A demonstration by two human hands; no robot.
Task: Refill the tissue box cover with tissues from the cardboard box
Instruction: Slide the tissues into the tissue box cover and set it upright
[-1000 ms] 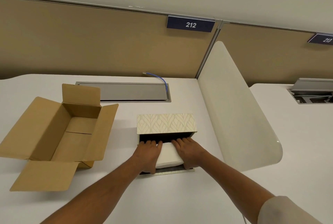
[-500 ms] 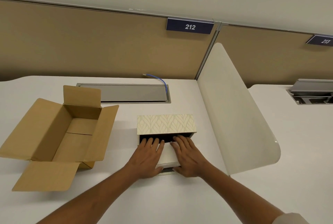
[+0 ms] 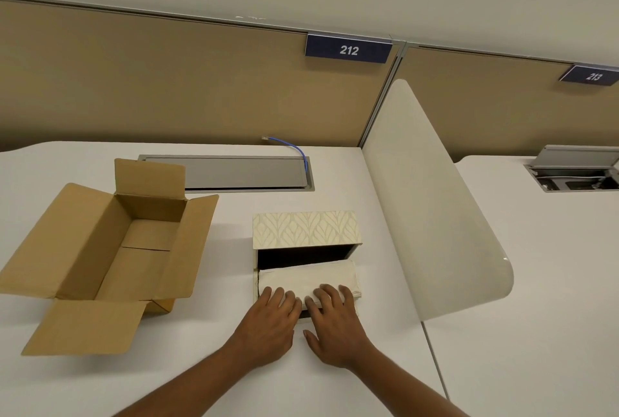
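Hands [image 3: 268,322] press tissues [image 3: 310,281] (flat)

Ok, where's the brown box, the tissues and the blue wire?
cardboard box [image 3: 100,249], head view, on its inside left wall.
tissues [image 3: 308,277], head view, on top of the stack.
blue cable [image 3: 298,150], head view, on its curved middle.

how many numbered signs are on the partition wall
2. The sign reading 212 hangs at the top of the tan partition, above the desk where the hands work. The sign reading 213 is further right, at the picture's edge, partly cut off. Others may lie outside the view.
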